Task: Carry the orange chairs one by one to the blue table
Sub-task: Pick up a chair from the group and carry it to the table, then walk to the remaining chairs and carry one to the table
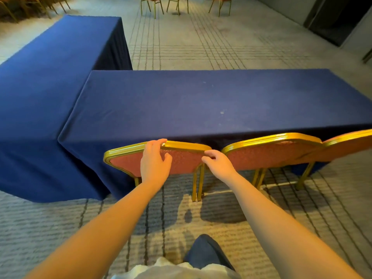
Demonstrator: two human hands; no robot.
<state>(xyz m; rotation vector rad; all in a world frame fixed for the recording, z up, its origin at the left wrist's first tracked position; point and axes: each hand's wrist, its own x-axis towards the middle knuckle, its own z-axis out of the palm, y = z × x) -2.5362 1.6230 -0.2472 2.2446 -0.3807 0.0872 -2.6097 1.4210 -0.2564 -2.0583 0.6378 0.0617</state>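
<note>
An orange chair (124,163) with a gold frame stands pushed in at the near edge of the blue table (201,105), towards its left end. My left hand (155,160) lies on the chair's backrest with straight fingers reaching the top rail, thumb spread apart. At the backrest's right corner is my right hand (216,163), its fingers loosely curled and just touching the frame. Two more orange chairs (267,154) (346,144) stand to the right along the same table edge, backs toward me.
A second blue-draped table (50,77) meets the first at its left, forming an L. More orange chairs (154,3) stand far across the carpet, and others crowd the top left corner (20,7). A dark doorway (338,21) is at the upper right. My knee (205,252) shows below.
</note>
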